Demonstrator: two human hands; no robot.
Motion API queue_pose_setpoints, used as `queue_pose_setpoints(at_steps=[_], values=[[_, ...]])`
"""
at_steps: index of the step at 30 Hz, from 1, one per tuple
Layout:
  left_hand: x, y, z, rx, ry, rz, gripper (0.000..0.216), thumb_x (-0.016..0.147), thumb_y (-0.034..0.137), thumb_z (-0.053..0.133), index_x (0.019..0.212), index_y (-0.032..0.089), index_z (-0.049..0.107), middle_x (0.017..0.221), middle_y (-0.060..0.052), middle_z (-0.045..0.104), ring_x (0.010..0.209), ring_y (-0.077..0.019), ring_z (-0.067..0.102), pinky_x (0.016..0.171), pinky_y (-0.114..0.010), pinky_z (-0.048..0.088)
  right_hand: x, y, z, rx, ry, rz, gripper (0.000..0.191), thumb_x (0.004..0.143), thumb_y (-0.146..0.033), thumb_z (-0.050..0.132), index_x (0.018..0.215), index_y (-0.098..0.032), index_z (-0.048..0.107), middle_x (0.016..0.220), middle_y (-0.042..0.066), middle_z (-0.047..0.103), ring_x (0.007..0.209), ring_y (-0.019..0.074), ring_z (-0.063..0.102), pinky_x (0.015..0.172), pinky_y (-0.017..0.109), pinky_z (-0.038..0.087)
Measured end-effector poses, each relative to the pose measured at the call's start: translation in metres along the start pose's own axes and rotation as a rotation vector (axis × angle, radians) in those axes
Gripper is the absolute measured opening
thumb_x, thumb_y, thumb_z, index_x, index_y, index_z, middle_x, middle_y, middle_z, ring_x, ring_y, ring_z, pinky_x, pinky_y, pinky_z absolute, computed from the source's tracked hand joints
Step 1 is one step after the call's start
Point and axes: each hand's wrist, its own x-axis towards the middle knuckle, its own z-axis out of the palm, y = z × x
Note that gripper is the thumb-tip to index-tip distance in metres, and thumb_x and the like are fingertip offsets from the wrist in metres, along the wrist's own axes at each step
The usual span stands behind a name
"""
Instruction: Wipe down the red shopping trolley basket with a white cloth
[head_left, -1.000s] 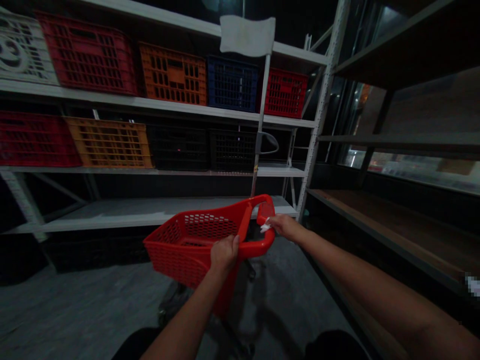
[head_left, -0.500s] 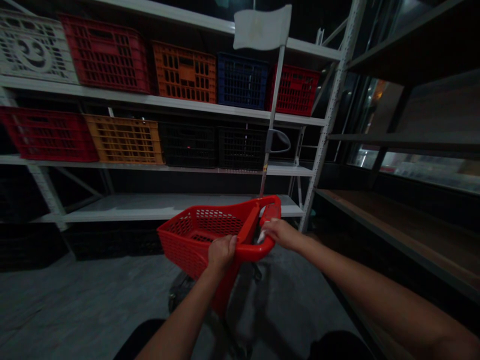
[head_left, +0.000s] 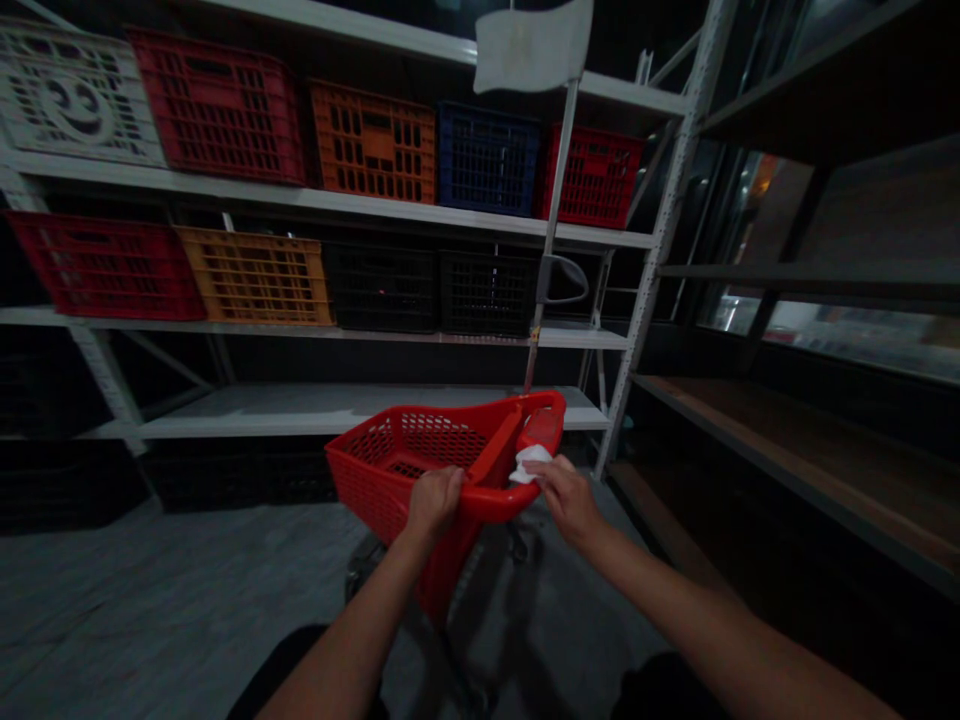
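Observation:
A small red plastic shopping cart (head_left: 397, 470) stands in front of me with a thin pole and white flag (head_left: 534, 45) rising from its right side. My left hand (head_left: 433, 500) is closed round the cart's red handle bar (head_left: 487, 500). My right hand (head_left: 566, 495) pinches a small white cloth (head_left: 529, 462) and presses it against the right end of the handle. The basket looks empty, though its bottom is dim.
White metal shelving (head_left: 360, 205) runs along the back with red, orange, blue, black and white crates (head_left: 371, 140). Dark wooden shelves (head_left: 810, 440) stand close on the right. A grey concrete floor (head_left: 150, 590) stretches to the left.
My right hand slid with the white cloth from the far end of the handle back toward me along it. The view shifted left, so the cart sits more to the right.

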Motion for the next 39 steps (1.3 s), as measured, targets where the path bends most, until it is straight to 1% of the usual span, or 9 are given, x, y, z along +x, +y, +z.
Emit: queue_pose_setpoints(at_steps=[4,7,11,15,22,27,29,34,39], values=[[-0.004,-0.008,-0.007,-0.015,-0.017,0.010,0.047,0.087,0.032,0.016,0.071,0.019,0.058,0.072,-0.006,0.064,0.074,-0.0162,0.058,0.076,-0.028,0.041,-0.020,-0.028,0.012,0.098,-0.006,-0.094,0.032,0.086,-0.010,0.040,0.111,-0.023,0.054,0.113,0.006,0.061,0.096,0.0167,0.057,0.080,0.035,0.047],[-0.006,-0.016,-0.011,-0.026,-0.026,0.021,0.044,0.087,0.032,0.018,0.072,0.020,0.058,0.074,-0.005,0.064,0.076,-0.0156,0.057,0.077,-0.027,0.041,-0.019,-0.010,0.014,0.082,-0.004,-0.203,0.031,0.084,-0.010,0.042,0.110,-0.023,0.055,0.114,0.006,0.061,0.094,0.0170,0.058,0.079,0.036,0.047],[-0.007,-0.025,-0.013,-0.038,-0.022,0.024,0.046,0.087,0.033,0.015,0.070,0.020,0.056,0.071,-0.005,0.062,0.074,-0.0154,0.056,0.077,-0.028,0.041,-0.014,0.016,0.025,0.011,0.221,0.010,0.030,0.083,-0.009,0.040,0.102,-0.022,0.060,0.109,0.007,0.063,0.094,0.0171,0.057,0.081,0.037,0.047],[-0.005,-0.033,-0.015,-0.057,-0.026,0.026,0.047,0.086,0.034,0.014,0.067,0.020,0.055,0.071,-0.005,0.061,0.073,-0.0154,0.055,0.076,-0.028,0.042,-0.026,-0.013,0.052,0.106,0.379,0.205,0.029,0.083,-0.011,0.039,0.102,-0.020,0.059,0.112,0.009,0.061,0.102,0.0179,0.054,0.088,0.038,0.044],[-0.009,-0.046,-0.036,-0.089,0.006,0.009,0.045,0.086,0.036,0.019,0.073,0.019,0.059,0.078,-0.005,0.065,0.079,-0.0160,0.057,0.080,-0.029,0.043,-0.039,-0.036,0.063,0.134,0.310,0.067,0.027,0.084,-0.016,0.045,0.105,-0.023,0.062,0.110,0.009,0.061,0.103,0.0200,0.055,0.090,0.041,0.042],[-0.020,-0.016,-0.060,-0.072,0.205,-0.031,0.046,0.088,0.038,0.019,0.086,0.017,0.060,0.095,-0.007,0.064,0.094,-0.0177,0.055,0.088,-0.031,0.039,-0.013,0.003,0.043,0.090,0.462,0.265,0.019,0.083,-0.021,0.047,0.085,-0.018,0.066,0.090,0.008,0.062,0.088,0.0177,0.058,0.081,0.033,0.047],[-0.024,0.013,-0.065,0.036,0.133,-0.016,0.044,0.087,0.041,0.023,0.086,0.018,0.061,0.091,-0.007,0.065,0.089,-0.0191,0.056,0.085,-0.033,0.039,-0.004,0.000,0.044,0.089,0.472,0.282,0.019,0.083,-0.021,0.047,0.088,-0.017,0.065,0.089,0.008,0.061,0.088,0.0177,0.057,0.080,0.032,0.047],[-0.025,0.074,-0.063,0.301,-0.024,-0.054,0.054,0.084,0.055,0.025,0.086,0.016,0.063,0.076,-0.011,0.066,0.076,-0.0238,0.060,0.077,-0.038,0.039,0.014,-0.027,0.050,0.056,0.205,0.120,0.023,0.082,-0.016,0.048,0.098,-0.019,0.065,0.095,0.008,0.061,0.090,0.0170,0.057,0.082,0.030,0.046],[-0.021,0.079,-0.058,0.408,-0.060,-0.116,0.069,0.079,0.065,0.020,0.086,0.012,0.063,0.067,-0.015,0.064,0.068,-0.0269,0.062,0.066,-0.037,0.041,0.054,0.016,0.021,-0.218,-0.183,0.110,0.020,0.077,-0.010,0.052,0.082,-0.018,0.070,0.087,0.007,0.069,0.085,0.0183,0.061,0.083,0.032,0.044]])
